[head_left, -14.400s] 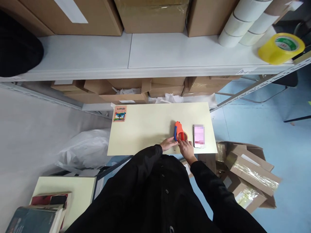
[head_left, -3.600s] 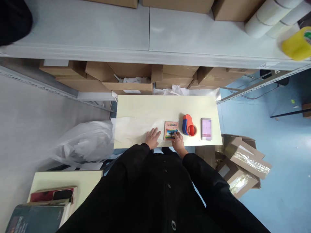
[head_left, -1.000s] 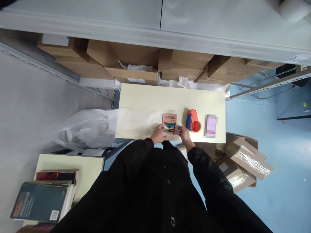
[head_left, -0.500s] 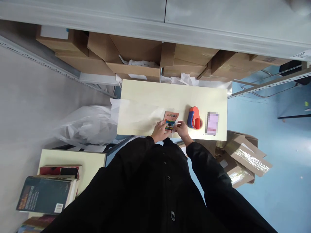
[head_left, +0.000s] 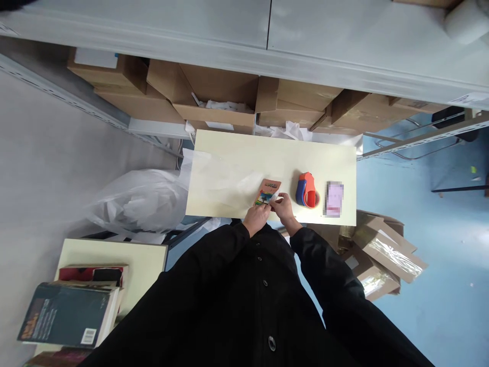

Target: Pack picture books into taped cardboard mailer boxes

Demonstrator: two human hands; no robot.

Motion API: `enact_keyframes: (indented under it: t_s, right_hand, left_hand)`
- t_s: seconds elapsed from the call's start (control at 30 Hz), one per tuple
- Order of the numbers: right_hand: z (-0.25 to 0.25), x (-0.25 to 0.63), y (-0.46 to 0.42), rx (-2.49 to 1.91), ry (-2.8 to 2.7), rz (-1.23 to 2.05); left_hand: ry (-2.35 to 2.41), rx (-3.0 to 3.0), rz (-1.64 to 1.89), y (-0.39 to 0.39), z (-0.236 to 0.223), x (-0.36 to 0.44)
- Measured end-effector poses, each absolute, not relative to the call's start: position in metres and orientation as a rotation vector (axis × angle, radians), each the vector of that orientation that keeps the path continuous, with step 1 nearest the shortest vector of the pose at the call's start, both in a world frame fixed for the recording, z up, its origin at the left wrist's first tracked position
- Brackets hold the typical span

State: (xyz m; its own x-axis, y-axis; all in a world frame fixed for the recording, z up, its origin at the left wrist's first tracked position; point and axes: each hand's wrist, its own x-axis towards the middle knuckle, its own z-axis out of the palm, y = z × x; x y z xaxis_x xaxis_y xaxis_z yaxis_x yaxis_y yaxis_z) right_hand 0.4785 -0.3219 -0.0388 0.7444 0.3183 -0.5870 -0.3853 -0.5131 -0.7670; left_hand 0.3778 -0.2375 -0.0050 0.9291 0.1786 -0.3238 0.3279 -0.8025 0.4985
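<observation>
A small booklet (head_left: 269, 186) with a pinkish-orange cover and a tree picture lies tilted near the front edge of the pale table (head_left: 237, 142). My left hand (head_left: 256, 219) is closed at the booklet's lower edge. At its lower right corner, my right hand (head_left: 281, 207) pinches a piece of thin white paper (head_left: 275, 195) that folds over the cover. The fingertips of both hands nearly meet there, and they partly hide the booklet's bottom. Right of my hands stands a red and blue tape dispenser (head_left: 306, 189) with a roll of tape.
A blurred-out pinkish item (head_left: 334, 199) lies at the table's right end. Thin white sheets spill from a plastic bag (head_left: 141, 201) on the left. Cardboard boxes (head_left: 217, 114) line the shelf behind. Thick books (head_left: 69, 311) are stacked at lower left, and flattened cartons (head_left: 385, 250) lie at right.
My left hand has moved from the booklet's left side down to its lower edge, closer to my right hand. The booklet has turned slightly clockwise. The view has shifted a little.
</observation>
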Motion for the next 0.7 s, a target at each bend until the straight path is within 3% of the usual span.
enact_keyframes:
  t_s: [0.33,0.47,0.7]
  right_hand:
    - [-0.022,0.476,-0.322,-2.045,-0.621,0.709]
    - [-0.031,0.481,-0.315,-2.118,-0.935,0.669]
    - [-0.069,0.459,-0.306,-2.394,-0.369,0.734]
  left_hand:
    - [0.868,1.813,0.123,-0.208,-0.039,0.353]
    - [1.023,1.782,0.049,-0.194,-0.057,0.337]
    - [0.978,1.987,-0.156,-0.194,-0.068,0.325]
